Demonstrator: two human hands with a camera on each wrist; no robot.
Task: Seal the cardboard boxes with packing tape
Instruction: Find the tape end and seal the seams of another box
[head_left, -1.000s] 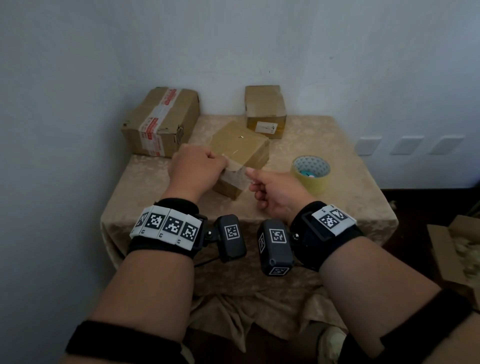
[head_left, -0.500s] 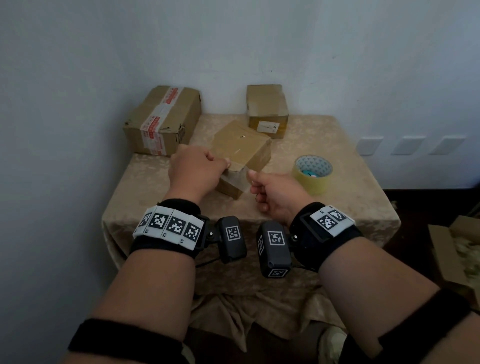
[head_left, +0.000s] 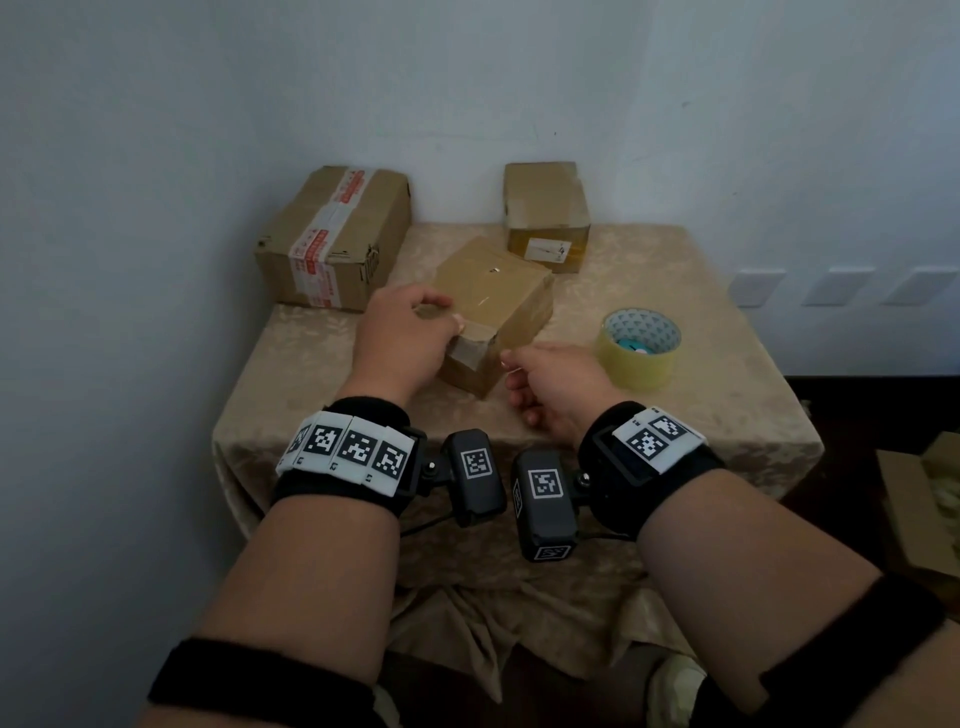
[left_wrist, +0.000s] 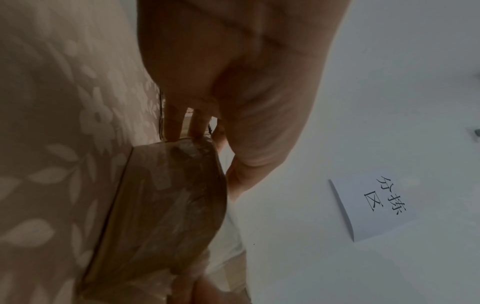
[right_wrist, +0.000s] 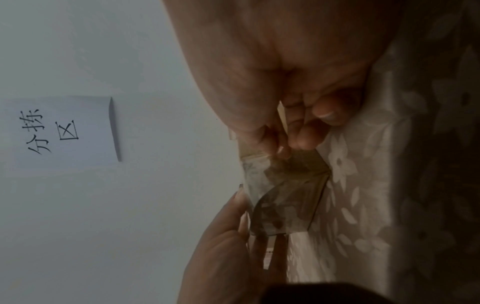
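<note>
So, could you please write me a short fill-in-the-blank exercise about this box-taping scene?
1. The number of cardboard boxes on the table is ____.
2. The roll of tape stands to the ____ of the nearest box.
3. The box with red-printed tape sits at the table's far ____ corner.

Missing words: three; right; left

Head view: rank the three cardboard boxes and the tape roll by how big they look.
1. Box with red-printed tape, clearly largest.
2. Box under the hands, partly covered.
3. Back box with white label: looks close to the second and sits farther away, so unsure.
4. Tape roll, smallest.
</note>
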